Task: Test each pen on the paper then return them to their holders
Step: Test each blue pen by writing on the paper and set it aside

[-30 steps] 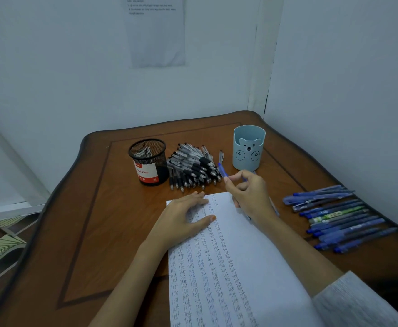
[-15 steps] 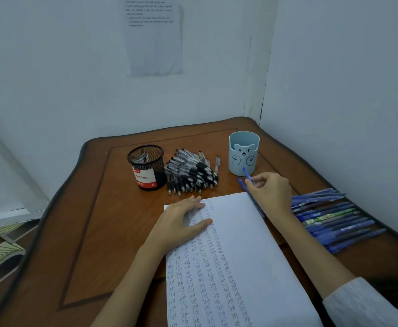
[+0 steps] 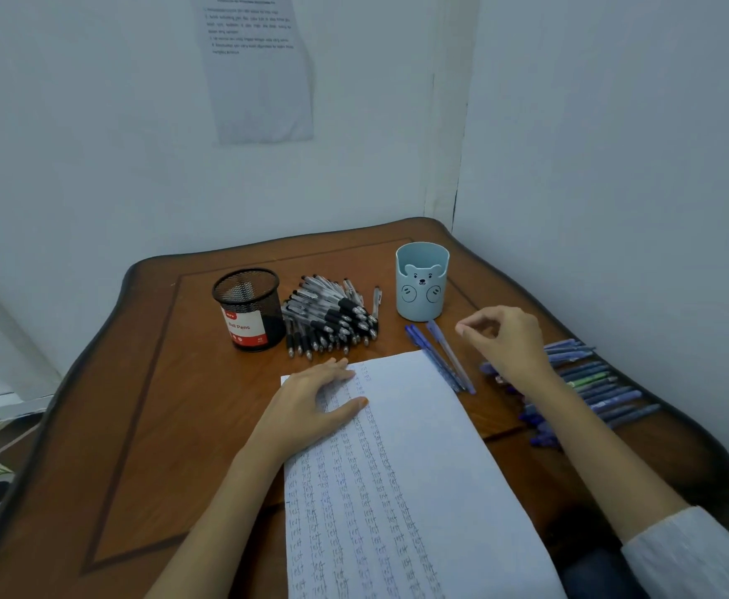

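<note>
Pens (image 3: pixel 451 357), two blue, lie on table (image 3: pixel 159 404) just near of cup (image 3: pixel 422 281), beside paper's (image 3: pixel 419 469) far right corner. Left hand (image 3: pixel 311 404) flat on paper, fingers straight. Right hand (image 3: pixel 505 339) hovers right of them, loosely curled, holding nothing.

A study corner of a plain room, perhaps in a home, is indicated; a scalloped wooden table (image 3: pixel 138 404) is set into the angle of two bare white walls (image 3: pixel 94 166); a printed sheet (image 3: pixel 263 80) is stuck above it; pens (image 3: pixel 332 317) are heaped on the tabletop.
</note>
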